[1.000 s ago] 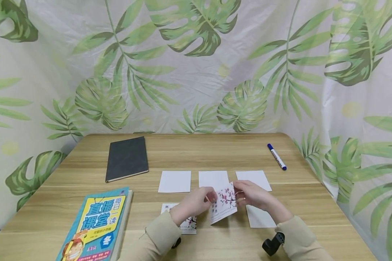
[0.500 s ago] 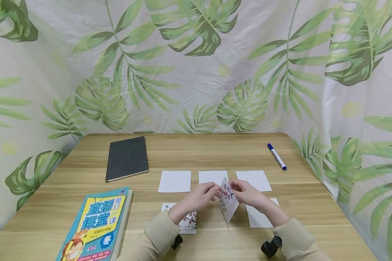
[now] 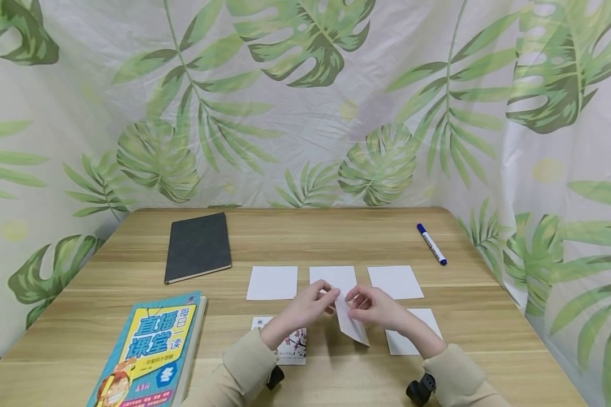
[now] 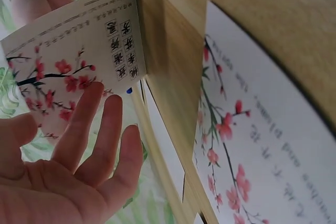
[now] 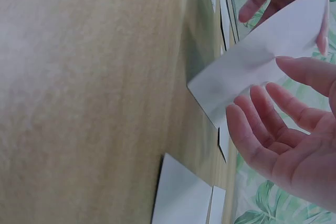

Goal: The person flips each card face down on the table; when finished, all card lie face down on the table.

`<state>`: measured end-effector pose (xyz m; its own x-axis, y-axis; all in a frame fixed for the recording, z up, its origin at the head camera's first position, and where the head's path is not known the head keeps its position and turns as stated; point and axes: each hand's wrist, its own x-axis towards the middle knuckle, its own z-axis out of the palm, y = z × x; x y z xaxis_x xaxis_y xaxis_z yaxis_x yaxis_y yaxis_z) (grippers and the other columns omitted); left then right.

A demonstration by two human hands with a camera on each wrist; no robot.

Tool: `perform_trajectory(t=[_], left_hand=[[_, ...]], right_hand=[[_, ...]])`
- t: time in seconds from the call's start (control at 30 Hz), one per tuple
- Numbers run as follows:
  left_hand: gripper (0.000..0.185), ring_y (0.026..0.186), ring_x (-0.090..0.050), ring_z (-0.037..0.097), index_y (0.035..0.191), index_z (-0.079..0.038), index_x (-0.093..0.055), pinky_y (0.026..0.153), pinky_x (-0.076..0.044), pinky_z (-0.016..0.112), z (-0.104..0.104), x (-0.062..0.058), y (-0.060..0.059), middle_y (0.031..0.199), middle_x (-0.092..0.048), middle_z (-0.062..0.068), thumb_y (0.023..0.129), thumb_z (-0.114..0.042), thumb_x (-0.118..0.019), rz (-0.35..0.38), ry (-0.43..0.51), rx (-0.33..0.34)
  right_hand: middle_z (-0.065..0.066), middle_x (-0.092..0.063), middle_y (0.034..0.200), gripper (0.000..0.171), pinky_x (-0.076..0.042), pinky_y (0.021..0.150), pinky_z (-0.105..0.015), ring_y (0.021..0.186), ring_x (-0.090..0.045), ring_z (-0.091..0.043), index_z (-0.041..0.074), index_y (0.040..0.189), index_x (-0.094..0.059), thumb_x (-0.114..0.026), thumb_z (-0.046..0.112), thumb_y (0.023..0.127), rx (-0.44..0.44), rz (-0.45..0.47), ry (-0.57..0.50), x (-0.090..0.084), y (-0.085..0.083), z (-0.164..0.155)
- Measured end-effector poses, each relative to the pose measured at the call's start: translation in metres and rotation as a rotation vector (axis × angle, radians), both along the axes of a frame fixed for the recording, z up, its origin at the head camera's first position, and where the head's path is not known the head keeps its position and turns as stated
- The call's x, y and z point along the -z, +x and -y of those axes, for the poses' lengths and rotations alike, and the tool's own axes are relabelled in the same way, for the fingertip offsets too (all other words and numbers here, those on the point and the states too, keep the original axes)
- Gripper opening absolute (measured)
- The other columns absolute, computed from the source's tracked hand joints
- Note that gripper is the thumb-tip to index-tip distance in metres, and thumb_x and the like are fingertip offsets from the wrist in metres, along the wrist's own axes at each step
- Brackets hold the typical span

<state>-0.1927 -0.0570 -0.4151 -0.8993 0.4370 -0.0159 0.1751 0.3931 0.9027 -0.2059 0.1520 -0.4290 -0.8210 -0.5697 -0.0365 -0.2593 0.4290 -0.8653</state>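
Above table (image 3: pixel 468 339) | both hands pinch card (image 3: pixel 350 323) | its print hidden head-on

A closed dark grey notebook (image 3: pixel 197 247) lies at the back left of the light wooden table (image 3: pixel 310 232). A bright yellow-and-blue children's book (image 3: pixel 150 353) sits at the front left corner (its cover facing up). A blue-capped white marker pen (image 3: pixel 431 244) rests far right, before a leaf-patterned curtain (image 3: pixel 305 96).

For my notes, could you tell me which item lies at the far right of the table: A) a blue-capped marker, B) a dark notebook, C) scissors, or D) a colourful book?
A: the marker lies alone near the table's far right edge, beyond the white cards.
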Motion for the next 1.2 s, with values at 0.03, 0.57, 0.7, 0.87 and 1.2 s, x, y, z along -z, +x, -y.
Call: perform_trajectory(t=[0.03,0.57,0.7,0.87,1.2], left_hand=[[0.031,0.084,-0.068,0.035,0.105,0.002,-0.052,0.072,-0.051,0.033,0.001,0.0,0.0,0.094,-0.07,0.022,0.097,-0.027,-0.049,-0.01,-0.006,-0.015],[0.034,0.062,-0.051,0.016,0.103,0.002,-0.058,0.057,-0.045,0.028,-0.002,0.001,0.005,0.079,-0.059,0.009,0.072,-0.001,-0.07,-0.119,-0.426,-0.097],[0.035,0.067,-0.052,0.018,0.099,0.001,-0.059,0.059,-0.045,0.03,-0.005,0.002,0.007,0.089,-0.064,0.013,0.067,-0.004,-0.074,-0.143,-0.536,-0.105],[0.032,0.072,-0.051,0.021,0.091,-0.003,-0.061,0.062,-0.045,0.036,-0.01,0.006,0.008,0.084,-0.059,0.01,0.066,-0.011,-0.078,-0.189,-0.671,-0.132],[0.021,0.081,-0.052,0.023,0.088,-0.01,-0.064,0.068,-0.047,0.037,-0.018,0.007,0.01,0.087,-0.056,0.007,0.069,-0.008,-0.073,-0.313,-0.829,-0.072]], right_hand=[[-0.014,-0.062,0.09,0.025,-0.052,0.061,-0.028,0.077,-0.057,-0.015,-0.002,0.106,-0.056,-0.065,0.008,0.085,-0.003,-0.018,0.016,0.0,0.0,0.0],[-0.005,-0.061,0.083,0.023,-0.042,0.063,-0.021,0.073,-0.051,-0.014,-0.001,0.098,-0.065,-0.068,-0.001,0.075,-0.028,-0.21,0.293,0.003,0.003,-0.001],[-0.006,-0.059,0.082,0.024,-0.04,0.063,-0.022,0.075,-0.049,-0.017,0.0,0.095,-0.065,-0.07,-0.003,0.071,-0.01,-0.213,0.332,0.002,0.005,-0.001],[-0.007,-0.056,0.086,0.029,-0.04,0.068,-0.026,0.079,-0.047,-0.018,0.0,0.096,-0.064,-0.071,-0.002,0.069,0.014,-0.233,0.379,-0.001,0.008,0.001],[-0.008,-0.056,0.086,0.033,-0.042,0.068,-0.026,0.078,-0.048,-0.018,-0.004,0.1,-0.062,-0.073,-0.003,0.068,0.005,-0.261,0.412,0.001,0.005,0.001]])
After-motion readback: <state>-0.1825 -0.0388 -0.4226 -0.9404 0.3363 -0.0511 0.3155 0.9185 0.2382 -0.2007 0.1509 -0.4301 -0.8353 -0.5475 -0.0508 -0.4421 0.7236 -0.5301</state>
